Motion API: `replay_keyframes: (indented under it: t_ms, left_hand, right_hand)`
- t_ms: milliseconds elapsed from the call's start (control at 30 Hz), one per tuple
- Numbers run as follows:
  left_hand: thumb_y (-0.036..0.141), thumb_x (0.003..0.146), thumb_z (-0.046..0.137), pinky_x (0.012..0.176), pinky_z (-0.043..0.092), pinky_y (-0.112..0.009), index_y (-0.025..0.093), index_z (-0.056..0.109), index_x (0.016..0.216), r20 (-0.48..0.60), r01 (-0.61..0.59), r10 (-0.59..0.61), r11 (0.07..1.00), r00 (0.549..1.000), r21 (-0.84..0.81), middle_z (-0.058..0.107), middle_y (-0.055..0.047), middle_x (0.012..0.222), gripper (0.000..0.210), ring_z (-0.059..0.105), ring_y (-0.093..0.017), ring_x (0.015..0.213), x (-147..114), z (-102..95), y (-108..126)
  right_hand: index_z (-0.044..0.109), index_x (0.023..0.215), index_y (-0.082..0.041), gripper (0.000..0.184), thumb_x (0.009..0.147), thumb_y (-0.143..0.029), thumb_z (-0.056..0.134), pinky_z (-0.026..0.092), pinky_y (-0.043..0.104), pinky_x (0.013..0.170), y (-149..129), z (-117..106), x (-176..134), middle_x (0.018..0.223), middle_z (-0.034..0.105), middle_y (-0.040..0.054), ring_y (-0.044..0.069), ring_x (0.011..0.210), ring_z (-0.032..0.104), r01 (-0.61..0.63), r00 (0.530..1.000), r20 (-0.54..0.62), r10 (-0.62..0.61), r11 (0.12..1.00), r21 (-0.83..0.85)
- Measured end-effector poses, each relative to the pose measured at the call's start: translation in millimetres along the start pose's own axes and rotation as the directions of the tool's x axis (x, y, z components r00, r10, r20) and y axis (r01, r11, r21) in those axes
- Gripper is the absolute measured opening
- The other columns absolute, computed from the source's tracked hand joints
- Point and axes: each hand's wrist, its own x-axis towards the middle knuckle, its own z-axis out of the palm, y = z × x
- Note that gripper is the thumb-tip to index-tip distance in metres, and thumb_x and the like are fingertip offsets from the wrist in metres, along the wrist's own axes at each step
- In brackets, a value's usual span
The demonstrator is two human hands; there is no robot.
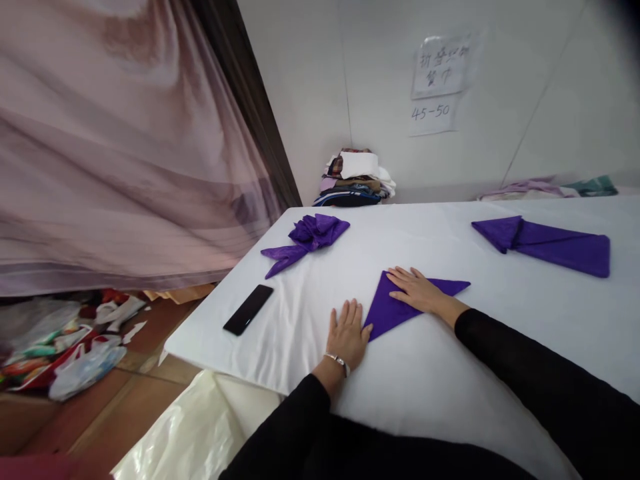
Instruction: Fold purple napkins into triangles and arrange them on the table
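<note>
A purple cloth napkin, folded into a triangle, lies flat on the white-covered table before me. My right hand rests flat across its upper part, fingers extended and pointing left. At the napkin's lower left corner is my left hand, open and palm down on the tablecloth, with its thumb touching the napkin edge. A bracelet circles my left wrist. Neither hand grips anything.
A purple napkin folded into a flower-like shape lies back left, near a black phone. Another long folded purple napkin is back right. Stacked clothes stand behind the table. Plastic bags lie on the floor.
</note>
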Motion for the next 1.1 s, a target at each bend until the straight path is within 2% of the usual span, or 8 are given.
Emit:
replay_keyframes:
  t_ms: [167,267,333,467,567,767,1000,1100]
  left_hand:
    - [0.038,0.090,0.027,0.109,0.016,-0.047,0.019,0.029,0.136,0.066,0.138,-0.137,0.990,0.988,-0.012,0.027,-0.005,0.145,0.050,0.018,-0.020,0.134,-30,-13.5,-27]
    - [0.038,0.091,0.024,0.108,0.021,-0.046,0.013,0.031,0.135,0.060,0.232,-0.228,0.971,0.972,-0.053,0.027,-0.010,0.144,0.051,0.020,-0.021,0.134,-22,-24.9,-16]
    - [0.042,0.091,0.023,0.108,0.020,-0.044,0.012,0.031,0.135,-0.005,0.169,-0.170,0.982,0.985,-0.080,0.027,-0.011,0.144,0.054,0.019,-0.021,0.134,-6,-30.0,8]
    - [0.058,0.086,0.023,0.109,0.015,-0.046,0.013,0.025,0.138,-0.134,-0.118,0.102,0.986,0.986,-0.118,0.024,-0.010,0.146,0.068,0.014,-0.023,0.135,32,-25.3,63]
    - [0.064,0.083,0.021,0.109,0.014,-0.048,0.011,0.022,0.138,-0.097,-0.142,0.132,0.984,0.987,-0.103,0.023,-0.012,0.146,0.077,0.012,-0.025,0.135,49,-10.7,81]
    - [0.070,0.079,0.013,0.109,0.013,-0.049,0.009,0.019,0.139,0.015,-0.119,0.120,0.990,0.993,-0.077,0.020,-0.012,0.147,0.086,0.010,-0.025,0.135,35,5.0,58]
    - [0.067,0.081,0.017,0.109,0.013,-0.048,0.012,0.020,0.140,0.090,-0.121,0.125,0.991,0.988,-0.049,0.018,-0.009,0.147,0.080,0.010,-0.025,0.136,-13,-7.7,15]
    - [0.064,0.083,0.016,0.109,0.016,-0.048,0.011,0.022,0.139,0.140,-0.036,0.044,0.997,0.989,-0.065,0.021,-0.010,0.146,0.077,0.014,-0.025,0.135,-17,-18.7,12]
  right_hand:
    - [0.023,0.140,-0.029,0.062,0.086,-0.060,0.026,0.011,0.047,0.107,0,-1,0,0.146,0.024,0.0018,0.024,0.134,0.015,-0.014,0.999,0.040,0.015,1.000,-0.021]
    - [0.023,0.140,-0.029,0.063,0.086,-0.060,0.025,0.011,0.048,0.107,0,0,0,0.146,0.023,0.0021,0.024,0.134,0.014,-0.013,0.999,0.050,0.014,0.999,-0.033]
    - [0.023,0.140,-0.027,0.063,0.086,-0.060,0.024,0.012,0.049,0.106,1,0,0,0.146,0.023,0.0027,0.024,0.134,0.014,-0.003,0.999,0.048,0.005,0.999,-0.042]
    - [0.025,0.140,-0.024,0.059,0.089,-0.054,0.022,0.015,0.049,0.105,-1,-1,-1,0.145,0.025,0.0051,0.025,0.133,0.017,0.025,0.999,0.027,-0.024,0.998,-0.057]
    - [0.027,0.139,-0.025,0.056,0.090,-0.050,0.019,0.016,0.049,0.105,-2,-1,-1,0.145,0.027,0.0049,0.024,0.133,0.019,0.015,1.000,0.009,-0.014,0.998,-0.056]
    - [0.026,0.139,-0.028,0.056,0.089,-0.054,0.020,0.015,0.049,0.105,-1,1,1,0.145,0.028,0.0032,0.024,0.133,0.020,0.015,1.000,-0.005,-0.015,0.998,-0.059]
    - [0.027,0.139,-0.027,0.062,0.086,-0.060,0.022,0.013,0.048,0.106,-1,2,2,0.144,0.028,0.0051,0.024,0.133,0.019,0.002,1.000,-0.005,-0.002,0.999,-0.048]
    - [0.028,0.139,-0.027,0.062,0.086,-0.060,0.022,0.013,0.048,0.106,-1,2,2,0.145,0.028,0.0055,0.024,0.133,0.019,-0.001,1.000,-0.003,0.001,0.999,-0.039]
